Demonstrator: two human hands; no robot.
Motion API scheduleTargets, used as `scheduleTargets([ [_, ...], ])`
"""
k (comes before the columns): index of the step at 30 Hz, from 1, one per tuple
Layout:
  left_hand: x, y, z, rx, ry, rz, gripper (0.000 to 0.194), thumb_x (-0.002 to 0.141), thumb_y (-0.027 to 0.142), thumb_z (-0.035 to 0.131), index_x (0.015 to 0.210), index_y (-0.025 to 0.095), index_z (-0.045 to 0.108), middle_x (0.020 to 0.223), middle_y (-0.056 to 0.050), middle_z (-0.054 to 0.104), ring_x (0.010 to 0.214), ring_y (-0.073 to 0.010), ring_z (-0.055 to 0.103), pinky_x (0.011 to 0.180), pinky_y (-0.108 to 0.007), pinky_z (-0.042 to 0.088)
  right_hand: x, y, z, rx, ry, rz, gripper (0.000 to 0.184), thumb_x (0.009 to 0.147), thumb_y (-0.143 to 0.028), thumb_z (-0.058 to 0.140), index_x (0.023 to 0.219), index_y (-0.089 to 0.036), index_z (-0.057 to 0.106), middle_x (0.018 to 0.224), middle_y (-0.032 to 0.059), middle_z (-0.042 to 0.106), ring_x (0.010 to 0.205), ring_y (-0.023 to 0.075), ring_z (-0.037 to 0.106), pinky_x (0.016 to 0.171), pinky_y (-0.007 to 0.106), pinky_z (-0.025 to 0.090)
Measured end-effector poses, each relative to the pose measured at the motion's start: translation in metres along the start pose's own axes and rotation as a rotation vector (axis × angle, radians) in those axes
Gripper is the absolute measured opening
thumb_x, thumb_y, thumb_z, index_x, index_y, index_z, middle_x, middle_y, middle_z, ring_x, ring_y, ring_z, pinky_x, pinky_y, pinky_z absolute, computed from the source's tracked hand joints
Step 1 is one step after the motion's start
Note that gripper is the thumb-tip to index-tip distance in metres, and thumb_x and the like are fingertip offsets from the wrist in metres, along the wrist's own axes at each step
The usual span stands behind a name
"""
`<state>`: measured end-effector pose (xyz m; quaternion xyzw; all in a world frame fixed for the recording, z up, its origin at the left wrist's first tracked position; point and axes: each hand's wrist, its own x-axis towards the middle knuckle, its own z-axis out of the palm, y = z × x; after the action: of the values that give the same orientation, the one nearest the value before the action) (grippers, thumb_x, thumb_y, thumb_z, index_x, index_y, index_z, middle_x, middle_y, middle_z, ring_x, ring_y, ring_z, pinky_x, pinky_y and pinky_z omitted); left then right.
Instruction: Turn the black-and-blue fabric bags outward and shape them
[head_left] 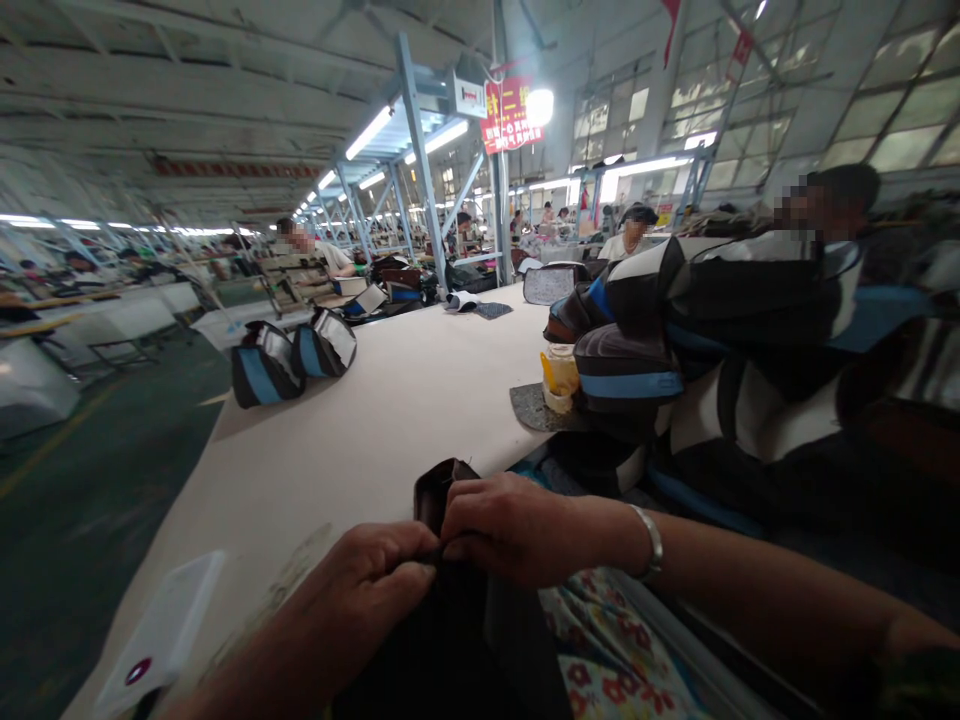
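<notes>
My left hand (367, 590) and my right hand (517, 525) meet at the near edge of the table, both closed in a pinch on a dark fabric bag piece (439, 500). The fabric sticks up between the thumbs and hangs down into my lap, where most of it is hidden in shadow. A silver bracelet (651, 540) circles my right wrist. Floral cloth (607, 650) lies under my right forearm.
A long pale worktable (360, 430) stretches ahead. Black, white and blue bags are piled high (720, 340) on its right, with a small jar (561, 372) on a grey pad beside them. Two bags (292, 360) sit at the left edge. A white phone (161, 635) lies near left. Other workers sit far off.
</notes>
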<state>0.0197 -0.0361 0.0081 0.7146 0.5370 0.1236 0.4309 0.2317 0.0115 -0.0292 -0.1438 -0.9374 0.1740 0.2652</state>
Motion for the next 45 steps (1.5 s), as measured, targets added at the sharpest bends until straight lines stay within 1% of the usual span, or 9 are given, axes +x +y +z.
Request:
scheduleTargets([
  [7, 0.003, 0.0, 0.0, 0.025, 0.035, 0.016, 0.025, 0.08, 0.034, 0.05, 0.075, 0.016, 0.067, 0.071, -0.001, 0.061, 0.07, -0.0173, 0.054, 0.063, -0.025, 0.04, 0.002, -0.012, 0.003, -0.407, -0.159, -0.004, 0.006, 0.089, -0.013, 0.053, 0.094, -0.013, 0.055, 0.089, 0.0077, 0.055, 0.073, 0.0168, 0.047, 0.06, 0.028, 0.039],
  [11, 0.003, -0.002, -0.001, -0.078, -0.02, -0.01, 0.027, 0.08, 0.034, 0.049, 0.084, 0.017, 0.07, 0.074, -0.001, 0.062, 0.07, -0.0176, 0.054, 0.063, -0.026, 0.039, -0.004, -0.009, 0.007, -0.442, 0.066, 0.115, 0.009, 0.091, -0.012, 0.048, 0.094, -0.016, 0.055, 0.093, 0.0079, 0.056, 0.078, 0.0183, 0.051, 0.069, 0.031, 0.043],
  [14, -0.002, -0.002, -0.002, -0.156, -0.062, -0.053, 0.03, 0.082, 0.036, 0.049, 0.091, 0.017, 0.07, 0.077, -0.002, 0.064, 0.069, -0.0175, 0.055, 0.062, -0.027, 0.037, -0.01, -0.008, 0.009, -0.223, 0.29, 0.305, 0.01, 0.092, -0.012, 0.048, 0.092, -0.016, 0.057, 0.091, 0.0063, 0.057, 0.08, 0.0159, 0.054, 0.07, 0.028, 0.043],
  [17, -0.006, -0.002, -0.002, -0.165, -0.046, -0.062, 0.031, 0.084, 0.036, 0.049, 0.095, 0.016, 0.07, 0.079, -0.002, 0.066, 0.073, -0.0185, 0.058, 0.064, -0.027, 0.038, -0.015, -0.016, 0.013, 0.009, 0.365, 0.373, 0.008, 0.093, -0.018, 0.054, 0.087, -0.017, 0.059, 0.085, 0.0034, 0.058, 0.073, 0.0129, 0.055, 0.065, 0.025, 0.042],
  [27, -0.008, 0.009, 0.009, 0.038, 0.061, 0.068, 0.025, 0.085, 0.032, 0.046, 0.079, 0.019, 0.067, 0.08, 0.001, 0.068, 0.079, -0.0183, 0.062, 0.069, -0.025, 0.042, -0.01, -0.029, 0.022, -0.196, 0.264, 0.212, 0.012, 0.093, -0.015, 0.05, 0.092, -0.015, 0.062, 0.082, 0.005, 0.064, 0.071, 0.0162, 0.054, 0.06, 0.029, 0.035],
  [35, -0.01, 0.016, 0.01, 0.141, 0.111, 0.091, 0.028, 0.084, 0.034, 0.046, 0.074, 0.016, 0.066, 0.073, -0.002, 0.063, 0.072, -0.0175, 0.056, 0.065, -0.024, 0.043, -0.006, -0.02, 0.019, -0.078, 0.205, 0.232, 0.013, 0.08, -0.012, 0.054, 0.089, -0.016, 0.064, 0.083, 0.0027, 0.064, 0.066, 0.0119, 0.052, 0.058, 0.024, 0.034],
  [39, -0.009, 0.014, 0.01, 0.156, 0.091, 0.11, 0.027, 0.083, 0.032, 0.045, 0.072, 0.016, 0.064, 0.07, -0.001, 0.058, 0.067, -0.0158, 0.052, 0.061, -0.024, 0.041, -0.001, -0.017, 0.006, -0.236, 0.049, 0.105, 0.016, 0.08, -0.016, 0.058, 0.095, -0.011, 0.061, 0.085, 0.0054, 0.06, 0.064, 0.0128, 0.047, 0.052, 0.025, 0.031],
  [42, -0.006, 0.011, 0.007, 0.111, 0.046, 0.126, 0.025, 0.083, 0.032, 0.046, 0.071, 0.017, 0.062, 0.072, -0.001, 0.058, 0.069, -0.016, 0.051, 0.061, -0.023, 0.04, 0.007, -0.012, -0.012, -0.444, -0.094, -0.157, 0.009, 0.089, -0.016, 0.052, 0.087, -0.01, 0.059, 0.08, 0.0063, 0.055, 0.065, 0.0149, 0.044, 0.055, 0.028, 0.033],
  [45, -0.002, 0.007, 0.002, 0.049, -0.001, 0.116, 0.025, 0.084, 0.034, 0.048, 0.072, 0.017, 0.062, 0.072, 0.0, 0.058, 0.07, -0.0159, 0.051, 0.062, -0.024, 0.041, 0.016, -0.002, -0.027, -0.572, -0.131, -0.382, 0.025, 0.097, -0.014, 0.039, 0.081, -0.014, 0.057, 0.075, 0.0044, 0.051, 0.062, 0.0162, 0.042, 0.057, 0.031, 0.033],
])
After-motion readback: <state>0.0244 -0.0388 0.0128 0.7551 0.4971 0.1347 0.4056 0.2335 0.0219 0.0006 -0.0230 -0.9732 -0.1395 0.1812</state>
